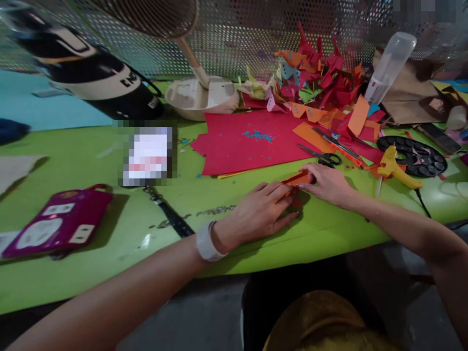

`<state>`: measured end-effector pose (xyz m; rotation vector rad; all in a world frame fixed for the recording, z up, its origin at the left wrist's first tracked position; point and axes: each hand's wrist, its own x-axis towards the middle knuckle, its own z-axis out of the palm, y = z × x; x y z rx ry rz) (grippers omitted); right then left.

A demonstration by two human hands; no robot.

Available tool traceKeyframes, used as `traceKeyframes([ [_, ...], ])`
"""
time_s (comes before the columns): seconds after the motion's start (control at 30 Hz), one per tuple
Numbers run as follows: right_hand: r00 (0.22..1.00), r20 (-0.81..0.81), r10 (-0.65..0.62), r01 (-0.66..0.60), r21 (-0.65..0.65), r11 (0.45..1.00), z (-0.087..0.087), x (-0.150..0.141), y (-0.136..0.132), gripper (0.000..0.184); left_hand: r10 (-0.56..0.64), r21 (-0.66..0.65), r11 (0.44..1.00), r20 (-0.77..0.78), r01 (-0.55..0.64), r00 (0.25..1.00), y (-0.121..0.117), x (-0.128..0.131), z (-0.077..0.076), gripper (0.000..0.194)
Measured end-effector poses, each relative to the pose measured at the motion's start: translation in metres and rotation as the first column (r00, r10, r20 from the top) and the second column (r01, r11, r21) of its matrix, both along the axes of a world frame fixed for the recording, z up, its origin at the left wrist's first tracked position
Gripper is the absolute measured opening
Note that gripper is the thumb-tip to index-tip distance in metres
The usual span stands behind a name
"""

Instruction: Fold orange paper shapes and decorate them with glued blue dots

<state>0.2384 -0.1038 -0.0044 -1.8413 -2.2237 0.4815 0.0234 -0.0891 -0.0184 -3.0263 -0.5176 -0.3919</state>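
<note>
Near the front edge of the green table, both hands are on a small folded piece of orange paper point(298, 179). My left hand point(261, 209) rests over its left end, fingers bent and pressing it against the tabletop. With thumb and fingers my right hand point(327, 183) pinches the far right end. Part of the paper is hidden beneath the left fingers. Just beyond the hands lie black-handled scissors point(329, 159) and red card sheets point(234, 146) strewn with tiny blue paper bits point(259, 135).
A heap of folded coloured paper shapes point(314, 78) stands at the back. To the right are a yellow glue gun point(393, 165), a utility knife point(340, 146) and a black palette point(417, 158). A purple power strip point(62, 222), a fan point(201, 97) and a large bottle point(98, 73) occupy the left.
</note>
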Motion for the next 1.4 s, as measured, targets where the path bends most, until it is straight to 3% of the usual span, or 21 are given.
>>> traceKeyframes([
  [0.27,0.999,-0.008,0.049,-0.049,-0.008,0.999,-0.001,0.004,0.001,0.036,-0.009,-0.042,0.999,0.037,0.011,0.999,0.001,0.0,0.0,0.036],
  [0.53,0.994,-0.081,0.076,-0.082,-0.074,0.994,0.006,0.011,0.003,0.037,-0.001,-0.042,0.999,-0.034,-0.001,0.999,0.0,0.001,0.004,0.036],
  [0.73,0.985,-0.169,0.03,-0.058,-0.161,0.985,0.01,0.013,0.001,0.037,0.014,-0.025,1.0,-0.044,-0.015,0.999,0.0,0.004,0.002,0.039],
  [0.97,0.97,-0.244,0.016,-0.058,-0.167,0.984,0.007,0.017,0.003,0.04,0.009,-0.031,0.999,-0.022,-0.009,1.0,0.001,0.007,0.004,0.038],
  [1.4,0.978,-0.206,-0.013,-0.017,-0.146,0.989,0.006,0.016,0.002,0.037,0.001,-0.042,0.999,-0.002,-0.001,1.0,0.001,0.007,0.002,0.04],
])
